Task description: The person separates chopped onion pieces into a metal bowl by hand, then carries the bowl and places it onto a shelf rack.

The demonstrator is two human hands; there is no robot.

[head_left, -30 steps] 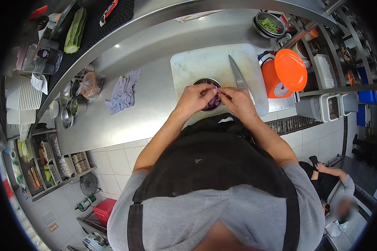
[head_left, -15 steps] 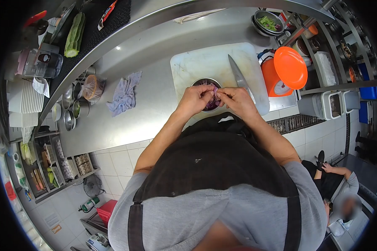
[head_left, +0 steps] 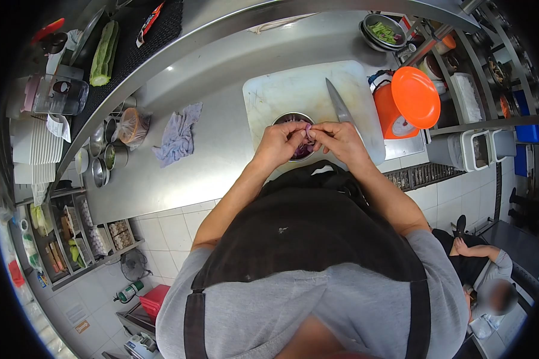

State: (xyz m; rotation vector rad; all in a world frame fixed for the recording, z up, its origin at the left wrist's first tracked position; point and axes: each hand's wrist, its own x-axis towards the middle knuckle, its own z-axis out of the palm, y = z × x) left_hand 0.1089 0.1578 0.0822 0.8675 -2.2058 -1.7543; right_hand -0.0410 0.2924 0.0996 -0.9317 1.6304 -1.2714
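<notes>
Both of my hands meet over a round metal bowl (head_left: 294, 114) with purple pieces in it that look like cut red onion. My left hand (head_left: 280, 141) pinches one side of a small purple onion piece (head_left: 308, 128), and my right hand (head_left: 336, 141) pinches its other side. The bowl stands on a white cutting board (head_left: 290, 87), its near part hidden by my hands. Right of the bowl, a knife (head_left: 338, 102) lies on the board, blade tip pointing away from me; my right hand covers part of its handle end.
An orange kitchen scale (head_left: 389, 113) stands right of the board. A crumpled cloth (head_left: 179, 134) lies on the steel counter (head_left: 221, 119) to the left, near a bag-covered container (head_left: 133, 127) and metal pots. Bowls with green pieces (head_left: 382, 33) sit at the back right. Another person (head_left: 488, 266) is at lower right.
My hands stay over the bowl, fingers shifting slightly on the onion piece. The other person's hand at lower right has moved a little.
</notes>
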